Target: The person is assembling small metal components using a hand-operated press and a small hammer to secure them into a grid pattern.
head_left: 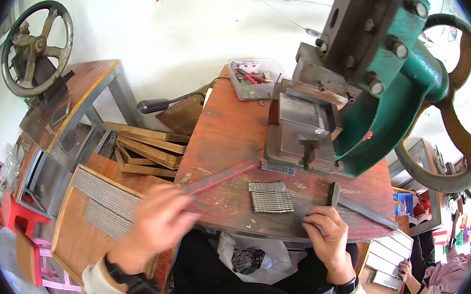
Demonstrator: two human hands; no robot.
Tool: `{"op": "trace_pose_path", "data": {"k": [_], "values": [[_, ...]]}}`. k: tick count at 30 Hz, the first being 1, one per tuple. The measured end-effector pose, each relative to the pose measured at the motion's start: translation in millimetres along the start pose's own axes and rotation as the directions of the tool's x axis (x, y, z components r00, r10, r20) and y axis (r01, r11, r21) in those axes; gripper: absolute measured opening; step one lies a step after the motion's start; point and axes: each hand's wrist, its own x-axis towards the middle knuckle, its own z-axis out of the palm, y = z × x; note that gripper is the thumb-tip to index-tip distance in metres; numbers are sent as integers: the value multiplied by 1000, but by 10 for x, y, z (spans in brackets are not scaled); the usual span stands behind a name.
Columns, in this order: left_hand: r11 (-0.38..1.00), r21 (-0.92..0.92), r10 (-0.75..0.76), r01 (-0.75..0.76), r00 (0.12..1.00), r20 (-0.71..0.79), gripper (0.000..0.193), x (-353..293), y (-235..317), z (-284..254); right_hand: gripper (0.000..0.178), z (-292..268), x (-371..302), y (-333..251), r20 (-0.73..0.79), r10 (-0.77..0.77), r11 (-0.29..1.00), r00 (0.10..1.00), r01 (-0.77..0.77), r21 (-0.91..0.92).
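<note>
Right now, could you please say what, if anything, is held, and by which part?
The left hand apparently holds the red-edged strip by its near end; for the right hand, unclear.

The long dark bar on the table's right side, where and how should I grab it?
Probably pinch the long dark bar near its right end, from the right: it's slim, that end reaches the edge of the table, and a dark block crowds the other end.

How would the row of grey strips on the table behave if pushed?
The row of grey strips would probably spread apart, as they lie side by side without visible binding. Each looks thin, so perhaps light; metallic shine suggests stiffness.
</note>
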Motion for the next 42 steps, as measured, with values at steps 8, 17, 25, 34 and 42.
{"op": "trace_pose_path", "data": {"k": [8, 17, 25, 34, 42], "values": [[982, 187, -70, -3, 921, 384, 69, 404, 420, 1114, 74, 219, 545, 96, 420, -49, 995, 906, 82, -62], [948, -190, -203, 253, 947, 250, 65, 383, 381, 1062, 71, 242, 593, 136, 453, 2, 997, 891, -34, 63], [958, -228, -128, 175, 970, 207, 56, 364, 247, 1029, 56, 213, 568, 146, 341, -78, 991, 937, 34, 131], [887, -462, -53, 17, 997, -65, 54, 1480, 84, 1022, 60, -336, 1263, -58, 105, 195, 957, 975, -212, 196], [963, -268, -11, 3, 999, -30, 47, 1978, -282, 1559, 42, -180, 1556, 334, -172, 36, 957, 984, -83, -277]]}}
